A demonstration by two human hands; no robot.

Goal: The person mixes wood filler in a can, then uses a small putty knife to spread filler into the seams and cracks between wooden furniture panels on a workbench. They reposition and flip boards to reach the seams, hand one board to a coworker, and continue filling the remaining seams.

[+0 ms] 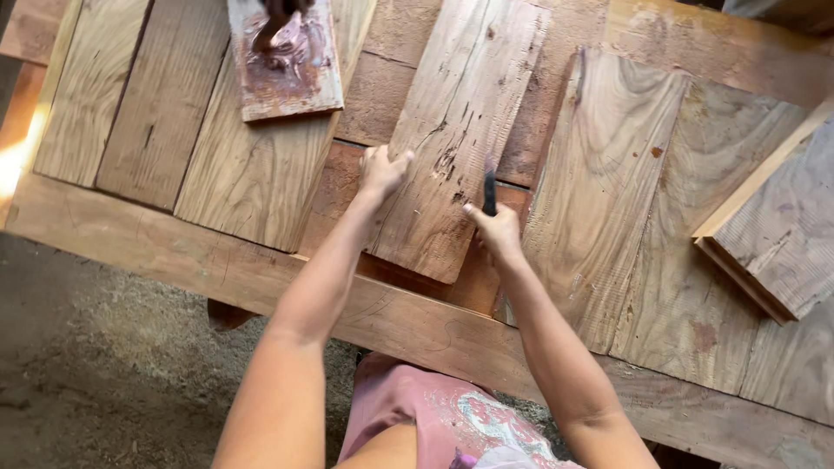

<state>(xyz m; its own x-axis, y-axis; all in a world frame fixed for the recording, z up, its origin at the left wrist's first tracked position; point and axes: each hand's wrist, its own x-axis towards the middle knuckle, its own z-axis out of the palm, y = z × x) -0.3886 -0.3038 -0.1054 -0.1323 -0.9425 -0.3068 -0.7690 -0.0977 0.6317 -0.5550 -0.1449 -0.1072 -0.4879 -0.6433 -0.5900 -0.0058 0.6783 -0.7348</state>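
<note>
A long pale wooden plank (452,130) lies tilted across the workbench, with dark cracks and holes near its middle. My left hand (382,170) rests on the plank's left edge, fingers curled against the wood. My right hand (495,230) grips a small dark-bladed tool (489,189), a putty knife or chisel, its blade pointing up toward the damaged spot on the plank's right side.
A small board (287,69) smeared with reddish-brown filler lies at the top, with a dark tool resting in the paste. Several rough planks cover the bench (174,252). A stacked board (773,234) sits at the right. Sawdust-covered floor (104,365) lies lower left.
</note>
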